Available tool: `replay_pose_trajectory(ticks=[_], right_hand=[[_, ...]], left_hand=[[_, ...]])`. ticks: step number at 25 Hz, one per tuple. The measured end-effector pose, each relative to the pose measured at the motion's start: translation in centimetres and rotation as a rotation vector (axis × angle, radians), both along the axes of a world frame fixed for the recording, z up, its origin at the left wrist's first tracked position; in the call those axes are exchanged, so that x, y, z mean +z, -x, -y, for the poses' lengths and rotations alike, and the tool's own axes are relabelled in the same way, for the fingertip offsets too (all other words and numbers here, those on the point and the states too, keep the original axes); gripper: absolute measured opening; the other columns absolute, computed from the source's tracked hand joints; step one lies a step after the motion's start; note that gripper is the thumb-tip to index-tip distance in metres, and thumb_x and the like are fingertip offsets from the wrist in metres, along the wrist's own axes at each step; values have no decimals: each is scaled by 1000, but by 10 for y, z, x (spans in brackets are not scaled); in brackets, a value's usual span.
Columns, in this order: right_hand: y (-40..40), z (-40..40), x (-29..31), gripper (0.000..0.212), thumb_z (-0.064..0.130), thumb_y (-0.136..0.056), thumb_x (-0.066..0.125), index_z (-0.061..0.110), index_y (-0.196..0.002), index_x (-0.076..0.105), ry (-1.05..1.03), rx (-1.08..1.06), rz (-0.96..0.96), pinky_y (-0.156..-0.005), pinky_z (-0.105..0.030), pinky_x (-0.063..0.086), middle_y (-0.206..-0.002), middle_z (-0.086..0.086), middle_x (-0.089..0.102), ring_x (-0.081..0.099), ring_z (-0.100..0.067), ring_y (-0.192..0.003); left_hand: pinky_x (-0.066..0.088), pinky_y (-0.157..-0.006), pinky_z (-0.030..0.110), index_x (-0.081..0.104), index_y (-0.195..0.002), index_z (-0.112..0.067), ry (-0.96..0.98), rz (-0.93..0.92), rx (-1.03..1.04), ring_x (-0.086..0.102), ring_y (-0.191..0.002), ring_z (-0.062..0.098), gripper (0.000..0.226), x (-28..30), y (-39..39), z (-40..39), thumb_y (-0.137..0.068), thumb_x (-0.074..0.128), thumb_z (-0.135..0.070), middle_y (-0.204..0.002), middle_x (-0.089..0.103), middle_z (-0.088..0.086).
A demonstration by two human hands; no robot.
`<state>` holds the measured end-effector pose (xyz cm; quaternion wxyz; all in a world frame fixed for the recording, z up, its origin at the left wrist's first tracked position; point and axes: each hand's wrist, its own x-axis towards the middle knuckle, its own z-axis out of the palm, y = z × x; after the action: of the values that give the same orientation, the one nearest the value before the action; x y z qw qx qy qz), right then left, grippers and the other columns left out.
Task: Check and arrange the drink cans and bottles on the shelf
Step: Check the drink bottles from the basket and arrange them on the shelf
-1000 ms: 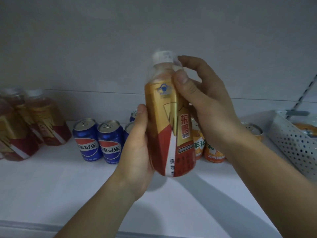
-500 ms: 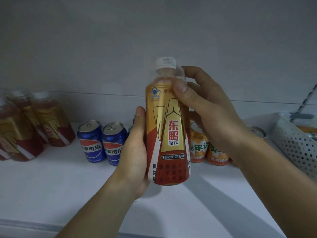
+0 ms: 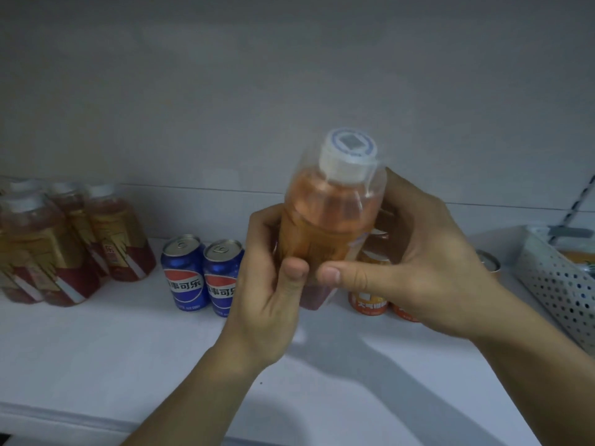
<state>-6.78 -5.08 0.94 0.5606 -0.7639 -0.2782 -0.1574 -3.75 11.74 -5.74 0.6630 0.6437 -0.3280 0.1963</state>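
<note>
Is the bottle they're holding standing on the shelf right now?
No, the bottle is lifted off the shelf, gripped by the left hand and the right hand, cap tilted toward the camera.

A white shelf (image 3: 96, 355) carries drinks. Amber bottles (image 3: 64, 246) stand at nine o'clock, two blue cans (image 3: 203, 275) beside them. Orange cans (image 3: 367, 300) sit near centre, and a perforated white basket (image 3: 560, 281) at three o'clock.

Two blue cans (image 3: 201, 275), five amber bottles (image 3: 325, 226), two hands (image 3: 428, 268), one perforated basket (image 3: 557, 284)
</note>
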Motion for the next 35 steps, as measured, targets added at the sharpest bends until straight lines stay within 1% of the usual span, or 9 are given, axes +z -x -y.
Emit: replay_pose_trajectory(ticks=[4, 9, 15, 18, 20, 24, 30, 32, 35], right_hand=[[6, 9, -7, 76, 17, -65, 92, 21, -134, 60, -21, -57, 87, -99, -44, 56, -122, 5, 72, 68, -20, -120], [5, 14, -9, 83, 18, -70, 89, 31, -143, 52, 83, -31, 153, -104, -35, 52, -134, 5, 63, 62, -20, -129], [3, 15, -10, 78, 15, -71, 89, 24, -140, 55, -16, 4, 77, -103, -39, 54, -128, 6, 69, 65, -19, -125], [4, 14, -5, 66, 22, -82, 76, 11, -142, 51, -157, 45, 34, -96, -40, 58, -122, -5, 73, 70, -25, -117], [1, 15, -6, 69, 24, -86, 69, 8, -149, 45, -246, 61, -14, -97, -47, 58, -121, -15, 73, 71, -31, -115], [-3, 10, -9, 67, 31, -86, 70, 14, -148, 50, -367, -41, -56, -86, -38, 61, -122, -13, 74, 75, -26, -108], [-1, 4, -10, 20, 28, -102, 60, 15, -117, 67, -282, -251, 7, -66, -17, 55, -114, -3, 73, 73, -3, -82], [0, 5, -10, 22, 22, -99, 56, 21, -113, 73, -289, -191, -71, -66, -19, 55, -114, -3, 74, 73, -7, -86], [2, 4, -10, 30, 17, -91, 54, 23, -113, 73, -305, -157, -138, -67, -25, 60, -116, -1, 75, 77, -15, -91]], left_hand=[[56, -92, 31, 53, -132, -29, -25, 26, -9, 66, -117, 18, 55, 9, -2, -5, -87, 59, -60, -126, 67, -6], [52, -87, 13, 57, -114, -69, -190, 8, 54, 64, -112, -5, 51, 18, -4, -20, -74, 69, -40, -114, 65, -39], [57, -90, 28, 63, -127, -37, -146, 24, 49, 68, -114, 14, 54, 17, -6, -20, -80, 66, -62, -120, 71, -13], [56, -88, 27, 58, -134, -11, -143, -23, -53, 69, -111, 20, 54, 22, -5, -16, -94, 48, -46, -118, 73, -1], [56, -89, 27, 57, -135, -13, -99, -118, -121, 70, -112, 20, 46, 24, -1, -11, -94, 48, -32, -118, 74, 0], [60, -86, 42, 61, -128, -24, 63, -286, -160, 73, -105, 28, 50, 21, 3, -5, -82, 65, -42, -110, 77, 6], [51, -99, 59, 66, -126, -11, 201, -658, -223, 66, -114, 40, 55, 24, 14, 3, -82, 64, -43, -120, 71, 19], [48, -104, 57, 69, -123, -12, 258, -763, -273, 64, -118, 40, 53, 26, 14, 3, -84, 58, -47, -123, 70, 20], [60, -89, 39, 73, -119, -16, 398, -849, -359, 73, -106, 27, 46, 27, 11, 1, -94, 50, -47, -118, 74, 11]])
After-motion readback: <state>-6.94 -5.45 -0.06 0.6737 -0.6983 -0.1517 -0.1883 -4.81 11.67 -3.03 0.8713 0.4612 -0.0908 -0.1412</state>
